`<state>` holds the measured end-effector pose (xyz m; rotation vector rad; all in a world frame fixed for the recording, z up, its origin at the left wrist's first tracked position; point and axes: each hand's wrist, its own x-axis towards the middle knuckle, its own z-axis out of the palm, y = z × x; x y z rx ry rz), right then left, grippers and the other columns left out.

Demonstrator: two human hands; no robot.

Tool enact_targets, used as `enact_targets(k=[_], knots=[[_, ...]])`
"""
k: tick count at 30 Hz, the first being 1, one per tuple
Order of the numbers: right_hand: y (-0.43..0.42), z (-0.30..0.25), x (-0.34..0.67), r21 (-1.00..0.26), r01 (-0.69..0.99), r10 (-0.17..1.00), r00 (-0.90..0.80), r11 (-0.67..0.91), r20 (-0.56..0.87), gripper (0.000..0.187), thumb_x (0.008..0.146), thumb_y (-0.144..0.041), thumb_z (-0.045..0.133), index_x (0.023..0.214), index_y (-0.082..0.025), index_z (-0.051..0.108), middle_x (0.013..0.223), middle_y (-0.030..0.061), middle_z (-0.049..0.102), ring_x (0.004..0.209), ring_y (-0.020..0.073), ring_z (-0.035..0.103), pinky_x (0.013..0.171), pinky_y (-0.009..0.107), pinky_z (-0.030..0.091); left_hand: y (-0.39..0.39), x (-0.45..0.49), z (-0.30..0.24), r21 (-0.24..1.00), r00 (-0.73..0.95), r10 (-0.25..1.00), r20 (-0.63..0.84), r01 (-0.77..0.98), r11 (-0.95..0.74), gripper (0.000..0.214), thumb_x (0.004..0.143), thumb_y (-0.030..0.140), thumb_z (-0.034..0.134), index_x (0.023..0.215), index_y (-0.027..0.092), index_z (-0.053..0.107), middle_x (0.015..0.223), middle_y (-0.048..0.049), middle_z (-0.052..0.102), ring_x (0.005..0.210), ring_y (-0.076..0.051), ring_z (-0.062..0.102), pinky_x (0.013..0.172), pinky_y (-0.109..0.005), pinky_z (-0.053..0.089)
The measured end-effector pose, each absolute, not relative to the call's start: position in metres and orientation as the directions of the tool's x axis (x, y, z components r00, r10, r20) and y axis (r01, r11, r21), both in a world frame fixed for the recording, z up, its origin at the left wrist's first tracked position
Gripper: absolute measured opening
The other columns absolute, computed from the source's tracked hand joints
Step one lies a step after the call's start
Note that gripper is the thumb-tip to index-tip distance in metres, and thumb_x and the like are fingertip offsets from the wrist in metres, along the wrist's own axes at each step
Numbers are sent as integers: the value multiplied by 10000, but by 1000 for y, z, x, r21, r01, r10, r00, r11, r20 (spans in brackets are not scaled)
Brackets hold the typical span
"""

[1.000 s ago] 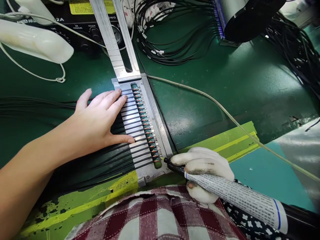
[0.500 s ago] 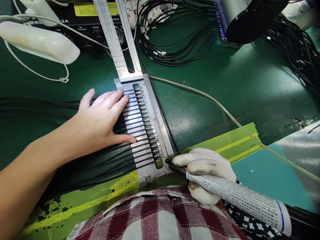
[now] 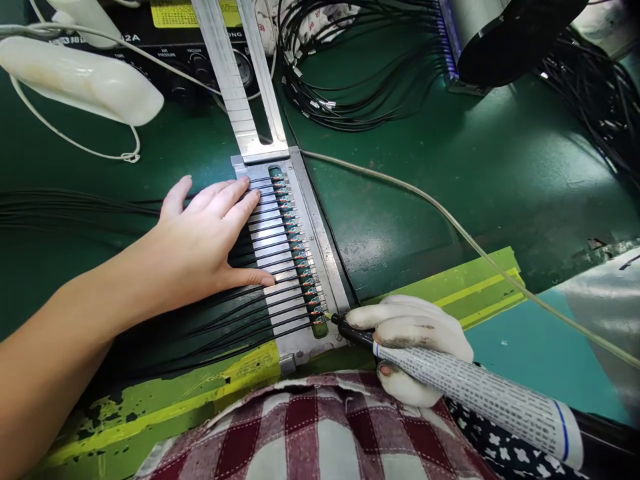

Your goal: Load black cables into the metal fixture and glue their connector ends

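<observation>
Your left hand (image 3: pixel 210 240) lies spread flat on the black wires (image 3: pixel 240 313) in the metal fixture (image 3: pixel 295 253) on the worktop (image 3: pixel 450 180), while your gloved right hand (image 3: pixel 410 347), closed around the applicator tool (image 3: pixel 450 383), has its tip only at the nearest wire end, so the row beyond looks undone.

Dark green worktop (image 3: pixel 450 173) under bright overhead light, worn yellow-green strip (image 3: pixel 175 393) along its near edge, black control box (image 3: pixel 165 53) at the far left corner
</observation>
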<state>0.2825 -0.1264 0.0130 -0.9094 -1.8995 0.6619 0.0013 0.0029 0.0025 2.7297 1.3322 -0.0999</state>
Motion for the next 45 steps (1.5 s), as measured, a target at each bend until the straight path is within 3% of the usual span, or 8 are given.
enact_targets(k=[23, 33, 45], knots=[[-127, 10, 281, -733, 342, 808, -281, 588, 517, 96, 856, -234, 610, 941, -189, 611, 902, 114, 798, 711, 207, 764, 586, 315, 586, 3, 2, 4, 48, 624, 774, -107, 781, -623, 1068, 752, 716, 640, 1524, 89, 251, 1598, -240, 315, 1459, -403, 322, 1200, -644, 125], [-126, 13, 281, -729, 319, 793, -319, 605, 519, 76, 872, -245, 594, 896, -174, 606, 865, 129, 795, 729, 187, 767, 582, 282, 558, 5, -3, -1, 84, 647, 761, -48, 762, -643, 1046, 807, 831, 406, 1529, 90, 256, 1593, -235, 322, 1455, -407, 332, 1188, -659, 132], [-126, 15, 283, -723, 323, 789, -331, 610, 518, 56, 857, -215, 588, 886, -167, 594, 861, 141, 792, 707, 181, 759, 582, 280, 540, 5, -4, -2, 81, 652, 758, -26, 757, -648, 1043, 809, 851, 352, 1528, 101, 264, 1584, -232, 340, 1447, -407, 348, 1185, -665, 143]])
